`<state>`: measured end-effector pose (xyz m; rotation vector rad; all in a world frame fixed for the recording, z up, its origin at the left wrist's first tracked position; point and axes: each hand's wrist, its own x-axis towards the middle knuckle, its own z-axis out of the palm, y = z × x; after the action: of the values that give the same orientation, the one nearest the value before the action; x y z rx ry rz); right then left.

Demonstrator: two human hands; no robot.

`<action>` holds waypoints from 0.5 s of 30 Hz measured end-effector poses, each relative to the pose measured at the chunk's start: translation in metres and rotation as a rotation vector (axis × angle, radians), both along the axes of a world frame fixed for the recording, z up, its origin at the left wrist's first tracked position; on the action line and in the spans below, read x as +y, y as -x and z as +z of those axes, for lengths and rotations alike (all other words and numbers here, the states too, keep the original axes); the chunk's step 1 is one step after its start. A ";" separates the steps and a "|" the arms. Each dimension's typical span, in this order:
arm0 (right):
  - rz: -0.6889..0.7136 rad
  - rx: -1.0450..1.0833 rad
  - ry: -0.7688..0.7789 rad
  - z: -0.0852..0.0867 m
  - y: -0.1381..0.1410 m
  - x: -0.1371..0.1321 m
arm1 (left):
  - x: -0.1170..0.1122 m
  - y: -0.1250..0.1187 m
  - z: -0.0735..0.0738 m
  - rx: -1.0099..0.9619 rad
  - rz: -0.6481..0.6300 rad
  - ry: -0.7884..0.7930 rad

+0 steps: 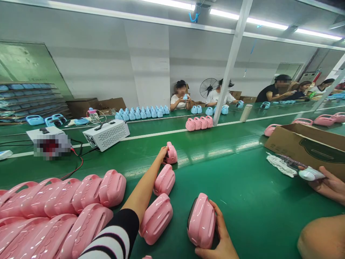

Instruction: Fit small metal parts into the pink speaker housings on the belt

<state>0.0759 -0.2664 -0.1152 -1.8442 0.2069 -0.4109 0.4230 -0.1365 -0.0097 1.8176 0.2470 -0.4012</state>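
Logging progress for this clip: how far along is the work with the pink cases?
Seemingly done: two glossy pink plastic handled cases lined on the green belt. In hand: the left hand touches a third pink case farther out; the right hand grips a fourth pink case. Left: the heap of pink cases at left.

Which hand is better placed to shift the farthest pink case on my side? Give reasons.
Left, probably. The left hand touches the far pink case, arm stretched out; the right hand is near the body, holding the near pink case.
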 end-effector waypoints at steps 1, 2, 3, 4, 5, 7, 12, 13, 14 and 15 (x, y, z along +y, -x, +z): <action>-0.007 0.002 -0.006 0.000 0.000 0.000 | -0.001 0.001 0.000 0.001 -0.001 -0.003; -0.012 0.002 -0.011 0.000 0.000 0.001 | -0.002 0.001 0.000 0.001 -0.002 -0.005; -0.013 0.001 -0.015 -0.001 0.000 0.001 | -0.003 0.002 0.001 0.001 -0.002 -0.009; -0.007 0.000 -0.017 -0.001 0.000 0.000 | -0.004 0.002 0.001 0.000 -0.001 -0.013; 0.003 0.001 -0.016 -0.002 0.001 0.000 | -0.006 0.003 0.001 0.000 -0.001 -0.016; 0.020 0.009 -0.010 -0.002 0.001 -0.002 | -0.008 0.003 0.002 0.003 -0.005 -0.022; 0.062 0.019 0.003 -0.004 0.001 -0.008 | -0.013 0.007 0.003 0.015 -0.028 -0.033; 0.073 0.018 0.003 -0.004 0.000 -0.009 | -0.014 0.008 0.004 0.016 -0.034 -0.038; 0.076 0.016 0.001 -0.004 0.000 -0.008 | -0.014 0.010 0.006 0.018 -0.042 -0.044; 0.067 0.014 -0.004 -0.004 0.000 -0.008 | -0.014 0.012 0.008 0.021 -0.053 -0.052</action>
<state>0.0762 -0.2741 -0.1194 -1.8456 0.1542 -0.3510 0.4114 -0.1502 -0.0017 1.8751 0.2262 -0.4548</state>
